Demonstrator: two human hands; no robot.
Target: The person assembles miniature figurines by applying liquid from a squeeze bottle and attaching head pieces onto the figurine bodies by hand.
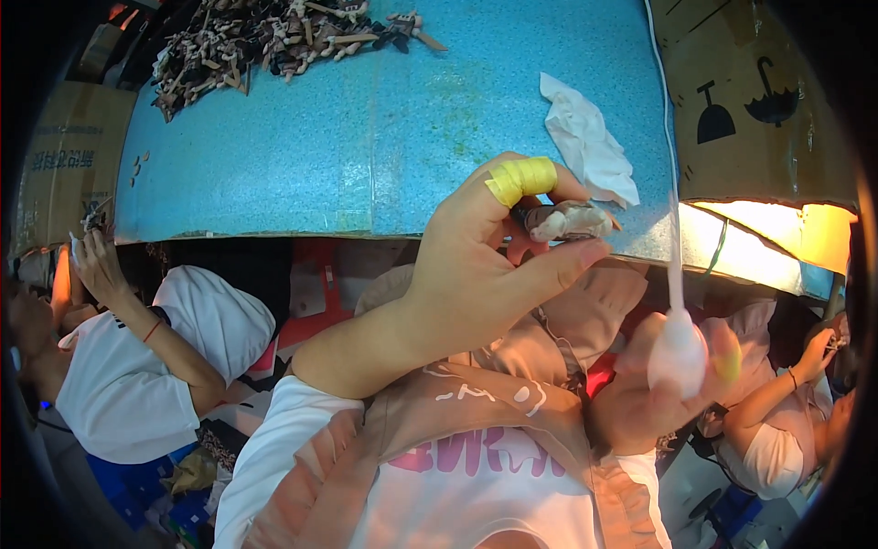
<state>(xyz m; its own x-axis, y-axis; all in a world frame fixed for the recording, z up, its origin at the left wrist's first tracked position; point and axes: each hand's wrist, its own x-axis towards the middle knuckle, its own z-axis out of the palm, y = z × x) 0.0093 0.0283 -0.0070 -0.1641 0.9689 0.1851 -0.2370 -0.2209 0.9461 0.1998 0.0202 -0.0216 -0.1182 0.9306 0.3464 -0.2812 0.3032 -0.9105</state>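
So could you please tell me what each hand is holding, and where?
Left hand pinches a small grey part at its near end; right hand seems closed on a blurred white tool.

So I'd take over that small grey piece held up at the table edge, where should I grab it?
Take the grey piece by its free right end, coming from the right. The left hand pinches its left part between the taped finger above and thumb below, so only the right end sticks out clear.
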